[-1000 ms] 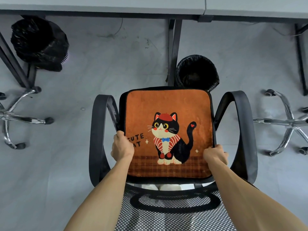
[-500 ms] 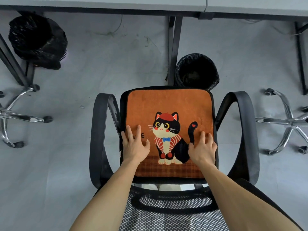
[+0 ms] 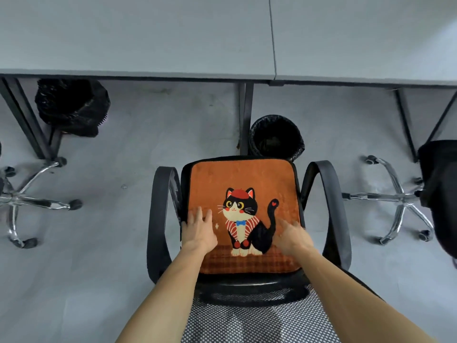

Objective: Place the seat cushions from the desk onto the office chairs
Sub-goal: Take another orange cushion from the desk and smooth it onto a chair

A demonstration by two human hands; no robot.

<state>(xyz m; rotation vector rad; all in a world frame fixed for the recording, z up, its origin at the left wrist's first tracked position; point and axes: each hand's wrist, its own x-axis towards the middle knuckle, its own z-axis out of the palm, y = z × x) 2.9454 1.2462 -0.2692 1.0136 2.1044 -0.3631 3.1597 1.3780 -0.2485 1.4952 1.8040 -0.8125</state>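
On the office chair [image 3: 326, 214] seat before the desk [image 3: 148, 35], orange cat seat cushion [image 3: 244, 179] lying flat, my left hand [image 3: 199, 231] and right hand [image 3: 294, 237] flat on it, fingers relaxed, gripping nothing.

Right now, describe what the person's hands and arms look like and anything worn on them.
The left hand and right hand are bare: no gloves, rings or watch visible. The left forearm and right forearm are uncovered to the frame's edge, no sleeves or bands.

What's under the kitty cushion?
The cushion lies on a black office chair; only the seat's dark edge shows around it. The rest of the seat is covered.
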